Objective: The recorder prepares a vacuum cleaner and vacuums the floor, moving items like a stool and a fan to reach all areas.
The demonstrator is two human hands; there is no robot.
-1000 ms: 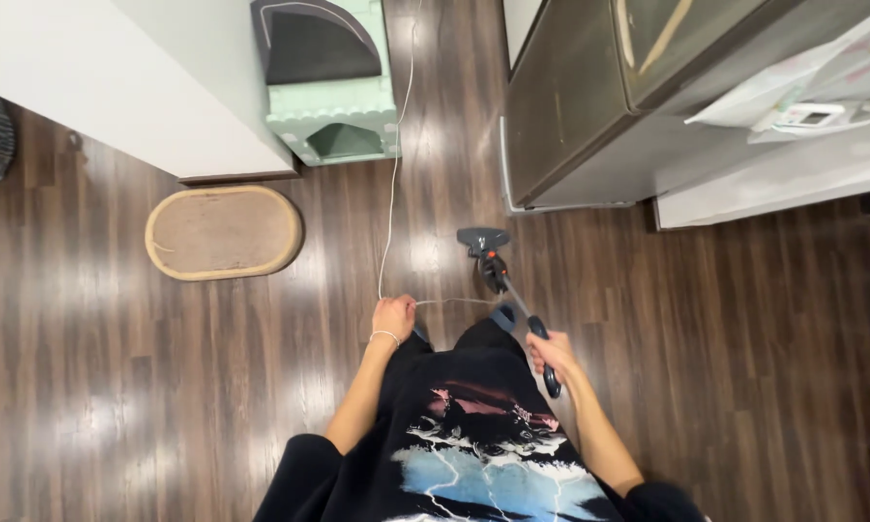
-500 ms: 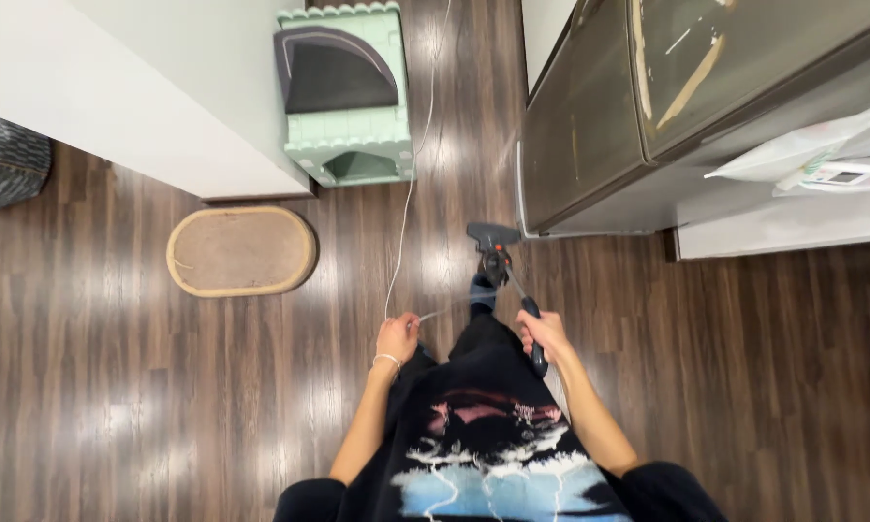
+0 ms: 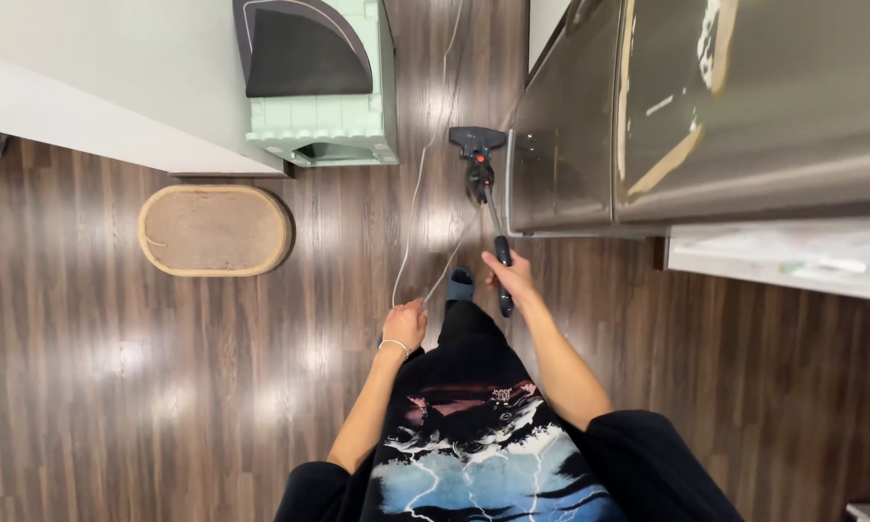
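Observation:
My right hand grips the dark handle of a stick vacuum cleaner, arm stretched forward. Its grey floor head rests on the wood floor beside the corner of a steel refrigerator. My left hand holds a loop of the thin white power cord, which runs forward along the floor past the vacuum. A bracelet circles my left wrist. One foot in a blue sock shows between my hands.
A mint-green plastic pet house stands against a white wall. An oval cardboard scratcher pad lies on the dark wood floor at left. A white counter edge runs at right beyond the refrigerator.
My right arm has pushed the vacuum forward, so the floor head now sits farther ahead by the refrigerator corner. My left hand stays on the cord, and I have stepped forward.

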